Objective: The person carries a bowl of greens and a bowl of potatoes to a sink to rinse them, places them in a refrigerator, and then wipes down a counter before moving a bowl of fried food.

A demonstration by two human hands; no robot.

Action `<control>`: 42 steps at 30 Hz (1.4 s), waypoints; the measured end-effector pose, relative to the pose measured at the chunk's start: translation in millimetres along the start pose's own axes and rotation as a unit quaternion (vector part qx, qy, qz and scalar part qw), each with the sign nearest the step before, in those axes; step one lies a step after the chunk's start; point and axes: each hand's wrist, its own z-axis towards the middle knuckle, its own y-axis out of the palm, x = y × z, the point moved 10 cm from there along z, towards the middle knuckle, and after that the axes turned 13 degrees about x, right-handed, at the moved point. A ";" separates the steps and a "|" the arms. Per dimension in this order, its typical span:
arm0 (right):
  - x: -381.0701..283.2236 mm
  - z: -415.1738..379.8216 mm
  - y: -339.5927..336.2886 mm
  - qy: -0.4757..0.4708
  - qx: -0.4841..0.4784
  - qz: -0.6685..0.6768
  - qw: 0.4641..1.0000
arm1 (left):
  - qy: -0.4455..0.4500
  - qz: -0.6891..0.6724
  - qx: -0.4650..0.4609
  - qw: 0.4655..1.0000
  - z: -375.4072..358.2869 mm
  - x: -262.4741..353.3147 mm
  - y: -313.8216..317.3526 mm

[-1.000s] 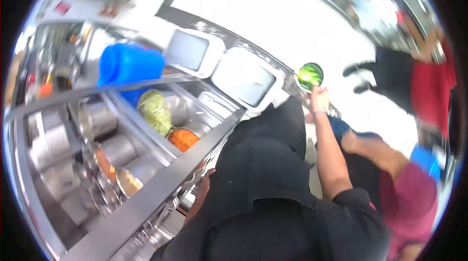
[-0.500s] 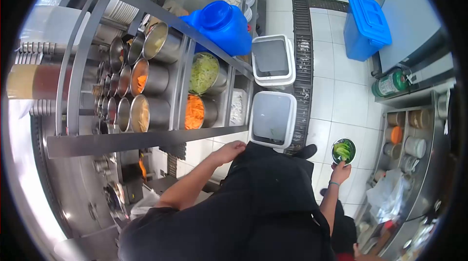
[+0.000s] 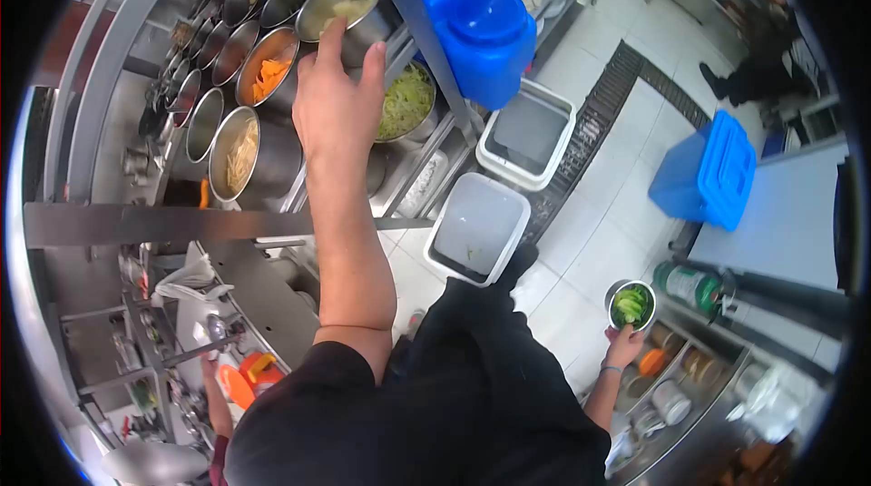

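Observation:
My left hand (image 3: 340,100) reaches over the rack, thumb and index finger spread apart, with the fingertips right at the near rim of a steel pot (image 3: 374,25) of pale cut pieces. Below it in the view stand a pot of orange pieces (image 3: 269,78) and a pot of pale strips (image 3: 241,157). Shredded green vegetable (image 3: 407,105) shows in another pot, partly behind my wrist. Held out at the right, my right hand (image 3: 623,347) grips a small steel bowl (image 3: 614,294) containing green vegetable slices (image 3: 631,306).
A metal frame bar (image 3: 163,224) runs along the rack's near side. Beyond it sit a blue jug (image 3: 490,41) and two white-rimmed tubs (image 3: 478,227). A blue lidded bin (image 3: 708,173) stands past the floor drain (image 3: 590,127). One person (image 3: 771,68) is at far right; another's arm (image 3: 216,400) shows lower left.
My left hand has risen from beside my waist to the pots on the rack. The view has turned and moved closer to the rack. My right hand still holds the bowl.

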 end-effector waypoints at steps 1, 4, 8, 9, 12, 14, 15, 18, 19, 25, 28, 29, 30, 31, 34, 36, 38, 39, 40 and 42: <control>-5.6 10.4 6.4 -0.009 -0.018 0.004 1.000 | -0.003 0.032 0.002 0.999 7.1 -3.6 7.5; -29.1 37.9 21.7 0.013 -0.051 -0.004 0.999 | -0.076 0.010 0.002 0.997 17.4 -18.4 14.7; -61.0 58.7 51.0 0.026 -0.086 -0.026 0.996 | -0.114 -0.013 0.010 0.993 26.3 -19.6 18.9; -67.0 67.2 57.7 0.025 -0.096 -0.026 0.995 | -0.126 -0.024 0.024 0.991 26.2 -18.5 17.8; -80.7 93.9 78.5 0.002 -0.122 -0.037 0.992 | -0.160 -0.044 0.062 0.984 23.6 -13.1 11.5; -68.1 124.2 91.0 0.008 -0.134 -0.060 0.989 | -0.173 -0.044 0.082 0.980 26.5 -9.2 5.4; -72.8 128.8 101.7 0.004 -0.152 -0.051 0.987 | -0.158 -0.016 0.096 0.983 30.2 -3.8 -0.2; -100.7 150.1 127.1 -0.002 -0.175 -0.040 0.984 | -0.115 0.038 0.124 0.985 36.2 14.7 -7.1; -111.0 153.9 136.7 0.001 -0.174 -0.041 0.984 | -0.099 0.045 0.134 0.985 39.2 19.8 -9.6; -166.4 218.9 183.7 -0.051 -0.228 -0.055 0.971 | -0.146 0.085 0.083 0.982 50.8 33.1 -36.1; -196.2 258.6 204.2 -0.084 -0.253 -0.087 0.960 | -0.217 -0.006 0.093 0.972 35.0 30.2 -55.9; -208.5 270.4 211.7 -0.088 -0.256 -0.087 0.959 | -0.226 -0.013 0.085 0.970 26.6 35.2 -63.3; -221.1 281.3 219.3 -0.093 -0.259 -0.088 0.957 | -0.232 -0.014 0.078 0.969 16.6 46.8 -68.8; -233.6 291.9 225.8 -0.098 -0.262 -0.089 0.956 | -0.238 -0.017 0.069 0.969 7.5 58.6 -73.8; -267.7 324.8 250.4 -0.090 -0.264 -0.117 0.953 | -0.264 -0.024 0.028 0.964 -19.9 85.5 -80.8; -291.3 341.2 271.5 -0.090 -0.271 -0.104 0.953 | -0.266 -0.049 0.027 0.962 -33.0 115.8 -72.0; -298.1 364.6 293.7 -0.081 -0.274 -0.074 0.955 | -0.262 -0.056 0.018 0.963 -41.5 149.0 -52.7; -302.6 378.3 304.1 -0.078 -0.273 -0.059 0.957 | -0.257 -0.051 0.007 0.965 -42.6 164.0 -38.9; -309.4 387.3 314.8 -0.069 -0.284 -0.078 0.953 | -0.252 -0.048 -0.003 0.967 -43.4 177.7 -20.8; -330.7 401.9 332.6 -0.063 -0.277 -0.082 0.955 | -0.262 -0.136 -0.018 0.955 -40.5 200.0 27.7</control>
